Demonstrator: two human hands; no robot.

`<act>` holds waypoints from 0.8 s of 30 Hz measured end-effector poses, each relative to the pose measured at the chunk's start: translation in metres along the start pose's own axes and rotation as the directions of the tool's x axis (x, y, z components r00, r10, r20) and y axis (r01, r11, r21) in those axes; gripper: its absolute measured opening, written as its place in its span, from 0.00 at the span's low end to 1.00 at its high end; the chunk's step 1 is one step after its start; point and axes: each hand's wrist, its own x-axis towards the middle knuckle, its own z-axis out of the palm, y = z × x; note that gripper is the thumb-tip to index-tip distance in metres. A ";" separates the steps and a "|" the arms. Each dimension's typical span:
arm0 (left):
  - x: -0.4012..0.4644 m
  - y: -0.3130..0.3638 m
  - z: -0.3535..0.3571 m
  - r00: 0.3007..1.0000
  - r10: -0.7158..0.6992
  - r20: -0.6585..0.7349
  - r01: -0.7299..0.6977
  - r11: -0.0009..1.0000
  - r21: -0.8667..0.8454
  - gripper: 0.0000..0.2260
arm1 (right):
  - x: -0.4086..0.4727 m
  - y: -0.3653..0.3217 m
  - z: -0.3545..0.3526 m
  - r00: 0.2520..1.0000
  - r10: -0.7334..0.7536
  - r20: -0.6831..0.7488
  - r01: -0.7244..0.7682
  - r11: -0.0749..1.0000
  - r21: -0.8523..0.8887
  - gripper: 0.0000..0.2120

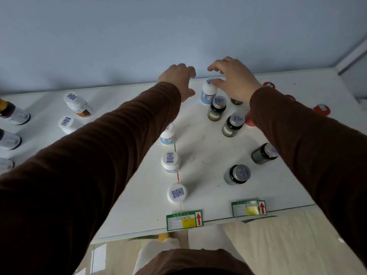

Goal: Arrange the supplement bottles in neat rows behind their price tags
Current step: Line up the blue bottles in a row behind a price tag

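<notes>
Supplement bottles: they stand on the white desk (208,151) in two loose lines running back from the front edge.
White-capped line: four bottles lead away from the left price tag (184,220); the nearest (176,193) sits just behind that tag, the farthest, a blue-labelled bottle (207,94), stands at the back.
Dark line: grey-capped dark bottles trail back from the right price tag (248,208); the nearest (237,174) stands apart from its tag, and the next one (264,153) sits off to the right, out of line.
Right hand (234,80): reaches over the back of the desk, fingers spread and bent; its thumb touches the cap of the blue-labelled bottle, while the other fingers arch above it. The grip is wide and not closed on the bottle.
Left hand (178,80): hangs just left of that bottle, apart from it, fingers loosely curled, holding nothing.
Sleeves: both arms are in brown sleeves; the right one covers part of the dark line.
Far left: more bottles (78,105) stand near the desk's left side.
Far right: red caps (321,109) show beyond the right arm.
</notes>
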 end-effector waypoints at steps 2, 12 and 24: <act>0.015 0.012 0.014 0.993 -0.067 0.095 0.063 0.997 0.050 0.24 | 0.005 0.010 0.002 0.997 -0.026 0.077 0.027 1.000 -0.016 0.19; 0.061 0.033 0.077 0.940 -0.224 0.259 0.243 0.969 -0.043 0.18 | 0.030 0.033 0.024 0.956 -0.116 0.268 0.127 0.992 -0.023 0.22; 0.045 0.010 0.017 0.973 -0.060 0.223 0.228 0.416 -0.881 0.13 | 0.051 0.046 -0.025 0.988 0.104 0.115 -0.154 0.741 0.653 0.15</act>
